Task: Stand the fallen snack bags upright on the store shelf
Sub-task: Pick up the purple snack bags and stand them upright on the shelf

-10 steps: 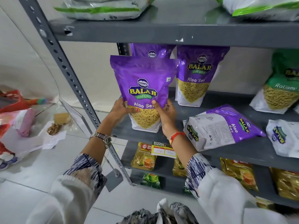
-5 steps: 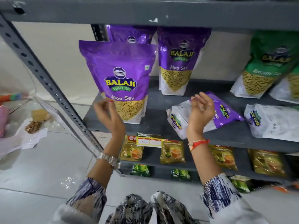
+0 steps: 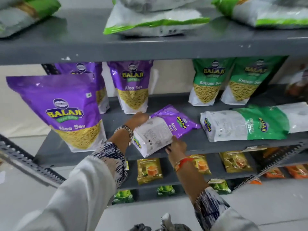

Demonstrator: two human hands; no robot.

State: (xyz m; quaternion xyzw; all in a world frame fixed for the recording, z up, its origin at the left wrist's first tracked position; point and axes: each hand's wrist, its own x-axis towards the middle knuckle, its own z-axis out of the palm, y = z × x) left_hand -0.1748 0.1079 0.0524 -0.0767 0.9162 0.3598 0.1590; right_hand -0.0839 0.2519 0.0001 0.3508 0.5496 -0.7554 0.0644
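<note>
A fallen purple Aloo Sev bag (image 3: 164, 129) lies back side up on the grey middle shelf (image 3: 191, 144). My left hand (image 3: 139, 118) grips its far left edge and my right hand (image 3: 177, 145) holds its near bottom corner. A large purple Aloo Sev bag (image 3: 66, 110) stands upright at the shelf's left front. Two more purple bags (image 3: 133, 87) stand behind it. A green Ratlami Sev bag (image 3: 246, 124) lies flat to the right, in front of two upright green bags (image 3: 208, 82).
The top shelf (image 3: 83, 45) holds several green and white bags lying flat (image 3: 155, 20). Lower shelves carry yellow tea packets (image 3: 149, 169), green packets and orange packets (image 3: 275, 172). A slotted metal upright (image 3: 25, 160) crosses at the left. Pale floor tiles lie below.
Both hands left the upright purple bag at the left, moved right, and took hold of the fallen purple bag. The view shifted right and up.
</note>
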